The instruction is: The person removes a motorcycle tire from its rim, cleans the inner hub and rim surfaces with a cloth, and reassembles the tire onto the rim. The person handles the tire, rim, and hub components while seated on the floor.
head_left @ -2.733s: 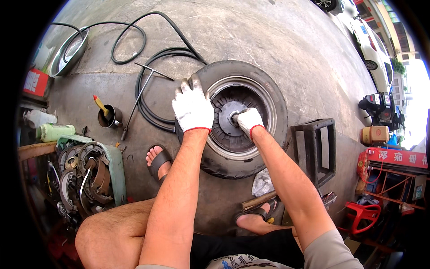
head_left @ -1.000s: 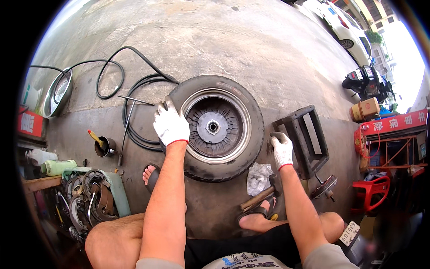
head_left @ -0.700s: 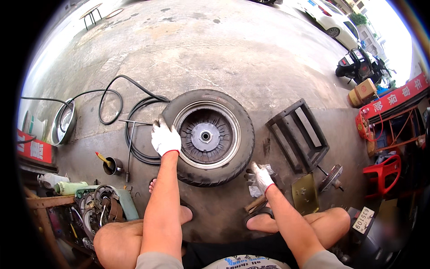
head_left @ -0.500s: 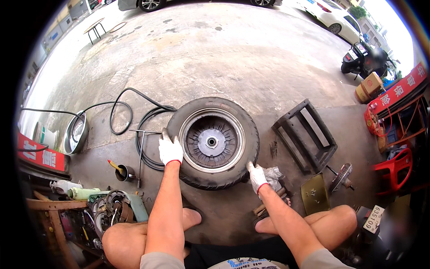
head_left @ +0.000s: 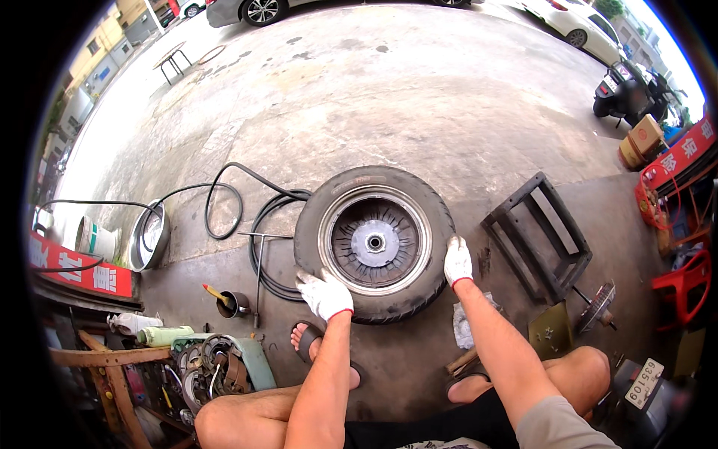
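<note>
Across stained grey concrete [head_left: 404, 355], widening to a pale, bright yard [head_left: 359, 97] with cars [head_left: 580, 22], we note one wheel [head_left: 375, 243] lying flat between our hands: black treaded tyre [head_left: 315, 209], dull metal rim [head_left: 324, 243], round ribbed hub [head_left: 360, 251]. White gloves, red cuffs. Left hand [head_left: 326, 294]: fingers apart on the tyre's near-left edge. Right hand [head_left: 458, 262]: fingers straight, close together at its right edge; gripping or not, we cannot tell. Nearby: looped rubbery hose [head_left: 236, 164], angular dark frame [head_left: 516, 198].
</note>
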The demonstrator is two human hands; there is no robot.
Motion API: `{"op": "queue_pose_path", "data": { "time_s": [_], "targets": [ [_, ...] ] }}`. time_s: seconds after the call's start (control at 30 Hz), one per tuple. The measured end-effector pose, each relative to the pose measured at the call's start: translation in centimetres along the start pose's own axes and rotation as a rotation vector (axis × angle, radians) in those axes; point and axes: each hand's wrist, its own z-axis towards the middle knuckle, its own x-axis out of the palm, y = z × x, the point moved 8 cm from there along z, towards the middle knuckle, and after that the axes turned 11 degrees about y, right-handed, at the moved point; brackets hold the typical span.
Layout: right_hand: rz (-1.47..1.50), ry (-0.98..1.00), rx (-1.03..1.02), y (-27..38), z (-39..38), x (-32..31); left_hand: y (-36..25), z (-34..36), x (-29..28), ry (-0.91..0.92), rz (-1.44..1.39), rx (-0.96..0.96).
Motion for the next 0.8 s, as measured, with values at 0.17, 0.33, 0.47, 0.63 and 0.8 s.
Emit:
{"op": "queue_pose_path", "data": {
  "time_s": [0.17, 0.33, 0.47, 0.63, 0.8],
  "targets": [
    [0.035, -0.088, -0.063, 0.1, -0.5, 0.0, 0.2, 0.1, 0.3, 0.006, 0.007, -0.009],
    [0.029, -0.084, -0.063, 0.2, -0.5, 0.2, 0.7, 0.4, 0.8, -0.021, 0.030, 0.026],
    [0.041, -0.092, -0.063, 0.4, -0.7, 0.0, 0.0, 0.1, 0.4, -0.008, 0.004, 0.030],
    [0.040, -0.099, -0.049, 1.2, -1.1, -0.3, 0.2, 0.0, 0.5, -0.024, -0.009, 0.039],
    [0.029, -0.065, 0.006, 1.4, -1.1, -0.3, -1.1, 0.1, -0.5, -0.114, 0.047, 0.204]
  ]
}}
